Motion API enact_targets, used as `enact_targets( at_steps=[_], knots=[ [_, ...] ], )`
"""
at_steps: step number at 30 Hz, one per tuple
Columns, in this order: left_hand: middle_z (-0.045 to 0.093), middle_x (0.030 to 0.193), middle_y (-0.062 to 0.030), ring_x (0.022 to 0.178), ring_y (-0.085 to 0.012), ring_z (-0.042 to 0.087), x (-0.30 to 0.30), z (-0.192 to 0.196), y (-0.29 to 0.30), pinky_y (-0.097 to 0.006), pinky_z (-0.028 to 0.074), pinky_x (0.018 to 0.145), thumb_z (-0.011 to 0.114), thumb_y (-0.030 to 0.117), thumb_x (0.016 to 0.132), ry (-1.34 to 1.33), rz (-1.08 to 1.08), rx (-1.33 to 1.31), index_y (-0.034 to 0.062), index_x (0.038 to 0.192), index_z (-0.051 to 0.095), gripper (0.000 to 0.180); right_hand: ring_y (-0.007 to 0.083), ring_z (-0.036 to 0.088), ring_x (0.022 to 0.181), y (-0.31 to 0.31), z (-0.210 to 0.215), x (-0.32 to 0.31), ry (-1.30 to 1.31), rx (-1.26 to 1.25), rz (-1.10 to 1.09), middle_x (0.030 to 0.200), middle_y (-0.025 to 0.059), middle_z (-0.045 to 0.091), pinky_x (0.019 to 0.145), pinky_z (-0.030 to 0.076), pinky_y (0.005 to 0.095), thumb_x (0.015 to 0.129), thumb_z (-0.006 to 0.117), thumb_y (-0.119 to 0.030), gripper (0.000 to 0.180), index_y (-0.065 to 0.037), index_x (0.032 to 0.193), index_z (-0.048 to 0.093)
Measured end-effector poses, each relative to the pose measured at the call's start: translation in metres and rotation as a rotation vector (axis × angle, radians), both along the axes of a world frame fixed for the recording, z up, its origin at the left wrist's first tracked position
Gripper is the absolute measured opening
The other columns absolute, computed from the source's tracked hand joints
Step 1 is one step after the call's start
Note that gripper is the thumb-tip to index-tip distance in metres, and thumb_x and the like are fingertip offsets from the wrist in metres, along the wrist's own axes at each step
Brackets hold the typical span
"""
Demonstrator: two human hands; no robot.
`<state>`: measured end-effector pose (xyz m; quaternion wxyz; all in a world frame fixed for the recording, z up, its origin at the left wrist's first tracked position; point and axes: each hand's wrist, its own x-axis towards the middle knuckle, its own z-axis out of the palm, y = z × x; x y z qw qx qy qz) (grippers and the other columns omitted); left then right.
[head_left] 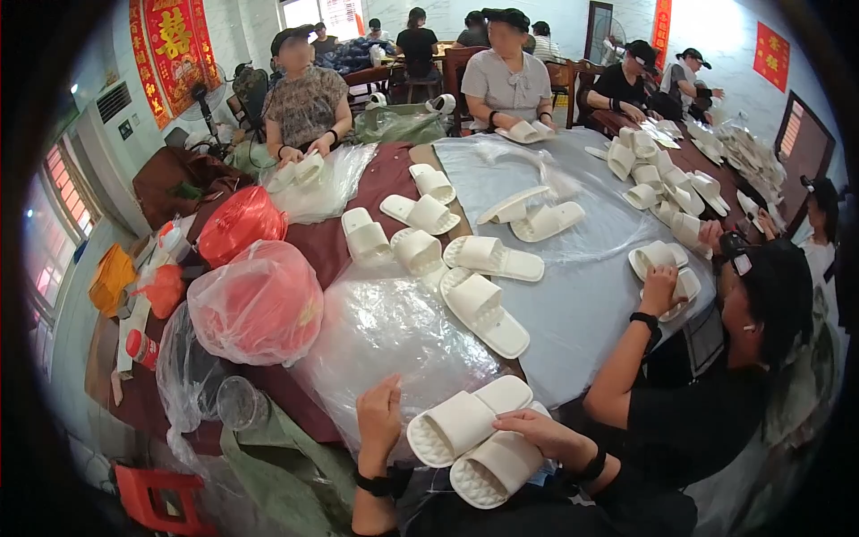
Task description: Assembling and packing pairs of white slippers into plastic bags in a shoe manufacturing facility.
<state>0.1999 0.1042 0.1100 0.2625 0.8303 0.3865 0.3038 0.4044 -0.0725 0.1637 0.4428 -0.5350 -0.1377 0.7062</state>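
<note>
Table (pixel 582 313): plastic-sheeted, slipper-strewn | room: workers seated around | left hand (pixel 379 421), right hand (pixel 546 436): each grip clamped on white slippers (pixel 474 438)

red banner (pixel 174 49) hangs on left wall, gold characters; red square sign (pixel 771 55) on right wall | clear plastic bags (pixel 389 345) on table; red-filled bag (pixel 259 304) at left

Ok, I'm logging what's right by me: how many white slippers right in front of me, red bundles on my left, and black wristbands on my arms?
White slippers: 2
Red bundles: 2
Black wristbands: 2
Total: 6
</note>
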Motion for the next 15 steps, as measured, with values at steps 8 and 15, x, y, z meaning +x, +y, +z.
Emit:
enact_targets(
  at_steps=[8,15],
  knots=[
    [0.065,0.096,-0.0167,0.094,-0.0316,0.058,0.001,-0.003,0.003,-0.039,0.040,0.087,0.044,0.017,0.095,-0.408,0.181,-0.203,0.0013,0.101,0.065,0.027,0.0107,0.062,0.083,0.003,-0.017,-0.004,0.006,0.020,-0.065,0.097,0.0045,0.064,0.070,0.050,0.0235,0.090,0.058,-0.026,0.033,0.000,0.110,0.059],
    [0.057,0.118,-0.0148,0.111,-0.0301,0.051,-0.005,0.005,-0.013,-0.042,0.034,0.096,0.055,0.017,0.088,-0.037,0.037,0.145,0.0052,0.113,0.060,0.029,0.0112,0.061,0.086,0.005,-0.025,-0.004,0.067,0.099,-0.179,0.099,0.0049,0.062,0.071,0.049,0.0248,0.091,0.058,-0.023,0.034,0.002,0.113,0.055]
  ],
)
